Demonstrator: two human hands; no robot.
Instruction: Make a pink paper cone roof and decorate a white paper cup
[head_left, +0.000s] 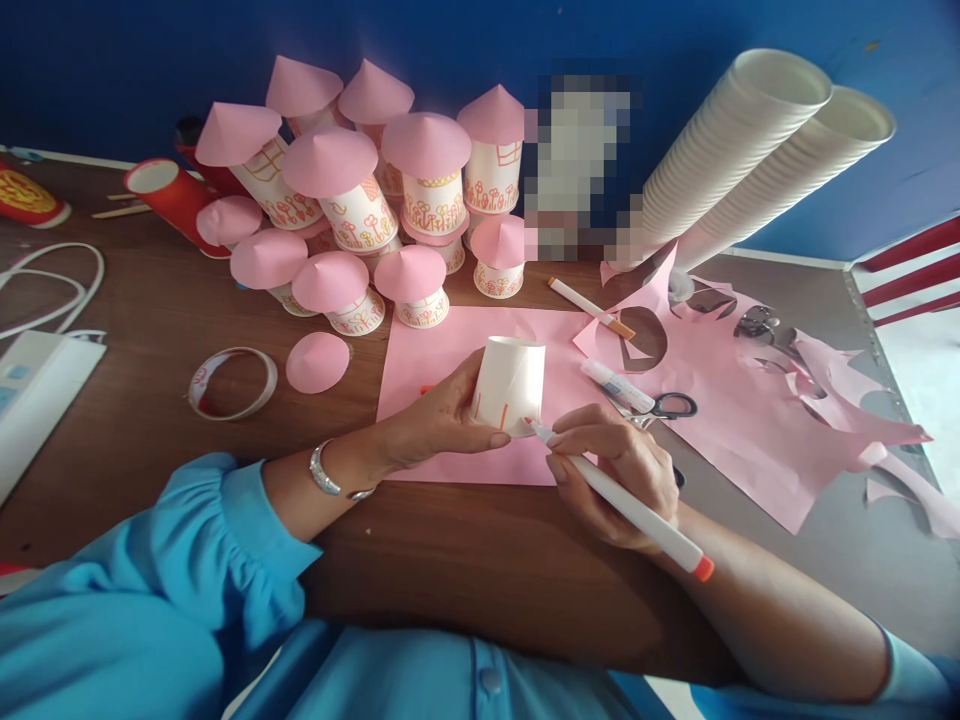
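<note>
A white paper cup (511,375) is held upside down in my left hand (442,410), with the thumb across its lower front and the fingers behind. Short orange-red strokes stand along its lower edge. My right hand (619,475) grips a white marker pen (637,515) with an orange-red end. The pen's tip is at the cup's lower right side, touching it or very close. Under the cup lies a pink paper sheet (420,345). Another orange marker (592,305) rests behind it, and a glue stick (619,385) and scissors (664,408) lie to the right.
Decorated cups with pink cone roofs (330,165) stand stacked at the back left. A loose pink cone (319,362) and a tape roll (232,383) lie left. Two tall cup stacks (720,150) lean at the back right. Cut pink paper (765,430) covers the right side.
</note>
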